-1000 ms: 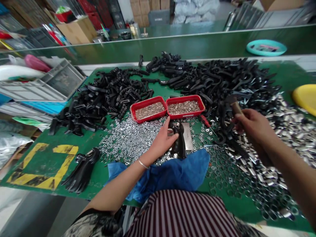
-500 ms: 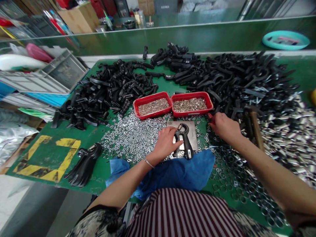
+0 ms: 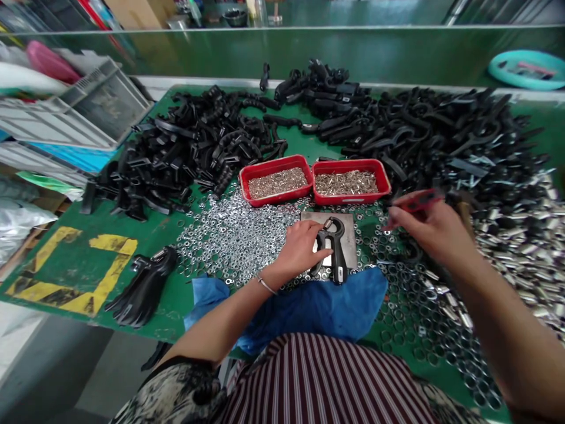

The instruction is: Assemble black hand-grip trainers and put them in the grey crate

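A black hand gripper [image 3: 338, 250] with two handles and a rounded head lies on a square metal plate [image 3: 351, 229]. My left hand [image 3: 302, 247] rests on its left handle, fingers curled over it and pressing it to the plate. To the right, my right hand [image 3: 435, 227] is raised over the table, wrapped round a red tool [image 3: 417, 201]. Motion smears that tool, so its kind does not show. Just beyond the plate sit two red trays, one with tiny metal parts [image 3: 278, 182] and one with small metal pins [image 3: 346, 182].
Black handles are heaped at the back left [image 3: 189, 141] and back right [image 3: 410, 123]. Loose nuts [image 3: 238, 235], metal rings [image 3: 441, 335] and silver cylinders [image 3: 521, 247] cover much of the table. A blue cloth [image 3: 309, 312] lies along the front edge. Assembled grippers [image 3: 148, 285] lie front left.
My right hand has lifted from beside the right red tray and moved right, bringing the red tool up. My left hand stays on the hand gripper. The view has tilted slightly downward.
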A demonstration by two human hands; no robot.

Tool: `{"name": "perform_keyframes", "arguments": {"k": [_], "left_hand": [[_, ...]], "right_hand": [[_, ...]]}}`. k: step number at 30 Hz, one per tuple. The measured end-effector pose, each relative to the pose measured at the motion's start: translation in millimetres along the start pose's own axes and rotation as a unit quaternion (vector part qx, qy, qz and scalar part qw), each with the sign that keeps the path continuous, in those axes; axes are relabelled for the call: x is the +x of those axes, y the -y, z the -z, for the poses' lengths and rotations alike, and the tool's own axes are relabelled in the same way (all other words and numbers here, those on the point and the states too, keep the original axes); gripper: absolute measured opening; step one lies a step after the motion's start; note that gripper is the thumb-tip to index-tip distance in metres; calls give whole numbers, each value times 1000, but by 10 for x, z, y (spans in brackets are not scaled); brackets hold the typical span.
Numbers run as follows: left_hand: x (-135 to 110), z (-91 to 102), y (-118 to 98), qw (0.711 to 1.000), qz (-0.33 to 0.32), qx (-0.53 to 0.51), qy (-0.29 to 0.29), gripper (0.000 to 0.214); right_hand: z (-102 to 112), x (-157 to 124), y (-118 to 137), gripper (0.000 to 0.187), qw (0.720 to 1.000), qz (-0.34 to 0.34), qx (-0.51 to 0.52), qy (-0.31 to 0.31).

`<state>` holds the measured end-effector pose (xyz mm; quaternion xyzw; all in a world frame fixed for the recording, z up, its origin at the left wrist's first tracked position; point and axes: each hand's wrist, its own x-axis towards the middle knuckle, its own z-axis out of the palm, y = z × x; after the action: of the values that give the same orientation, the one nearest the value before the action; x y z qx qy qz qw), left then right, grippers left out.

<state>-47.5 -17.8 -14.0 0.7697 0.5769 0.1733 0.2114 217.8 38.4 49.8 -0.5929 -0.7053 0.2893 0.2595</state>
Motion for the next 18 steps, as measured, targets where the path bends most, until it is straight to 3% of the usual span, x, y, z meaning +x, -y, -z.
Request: {"name": "perform_keyframes", "arguments": {"k": [3,6,8,18], "left_hand": [[9,-32,25,1000,0,-10,-2,57],[4,-75,66,1000,-2,-23,-12,58],[0,-95,84,999,-1,-31,-17,59],[-4,-145,98,999,3,-38,-33,56]], "right_hand": [[-415,-88,141,34,983,0,184,6],[-851,-98,152,39,973,-38,228,0],[-1021,-88,121,42,971,-56,233,-1],[-1090,-37,94,43,967,-82,240,10]]}}
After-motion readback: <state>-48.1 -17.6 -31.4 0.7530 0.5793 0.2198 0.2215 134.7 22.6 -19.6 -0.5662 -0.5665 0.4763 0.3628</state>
